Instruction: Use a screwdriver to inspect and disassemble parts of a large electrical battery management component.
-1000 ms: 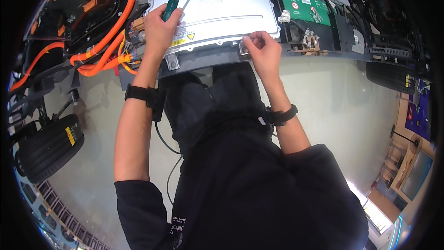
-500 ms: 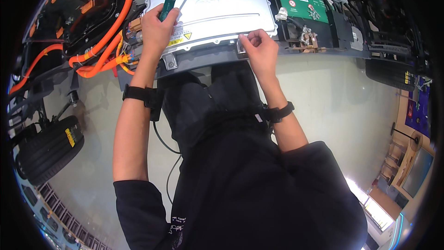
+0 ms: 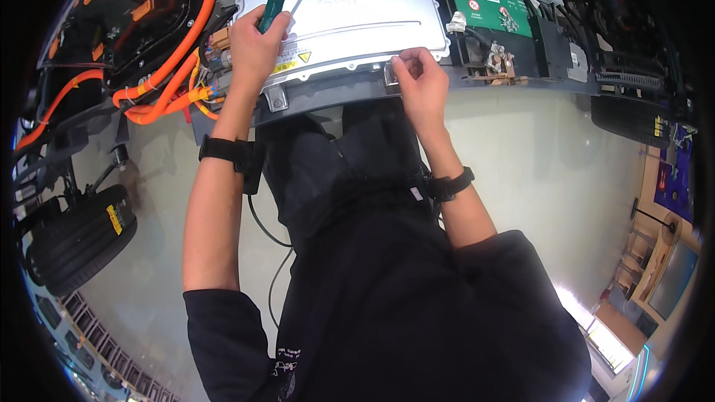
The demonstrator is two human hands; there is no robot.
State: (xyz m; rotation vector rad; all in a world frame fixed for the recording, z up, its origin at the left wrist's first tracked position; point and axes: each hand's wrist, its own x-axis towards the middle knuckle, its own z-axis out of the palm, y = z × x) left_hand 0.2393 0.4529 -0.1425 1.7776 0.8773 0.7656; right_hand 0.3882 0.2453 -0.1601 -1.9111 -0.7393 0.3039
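Note:
My left hand (image 3: 255,41) is closed round the green handle of a screwdriver (image 3: 274,9), whose metal shaft points up and away over a silver metal cover (image 3: 350,11). At the cover's near right edge, my right hand (image 3: 424,82) has its thumb and fingers drawn together beside a small mounting bracket (image 3: 390,73). Whatever sits between those fingertips, if anything, is too small to make out. A second bracket (image 3: 276,98) shows below the cover, near my left wrist.
Thick orange cables (image 3: 175,74) run along the left. A green panel (image 3: 477,9) to the right carries a small heap of metal screws (image 3: 509,21). Metal fittings (image 3: 500,59) lie just below it. Tires (image 3: 86,242) stand at both sides.
Both hands keep nearly the same places and grips. Only a very slight shift of the whole view shows.

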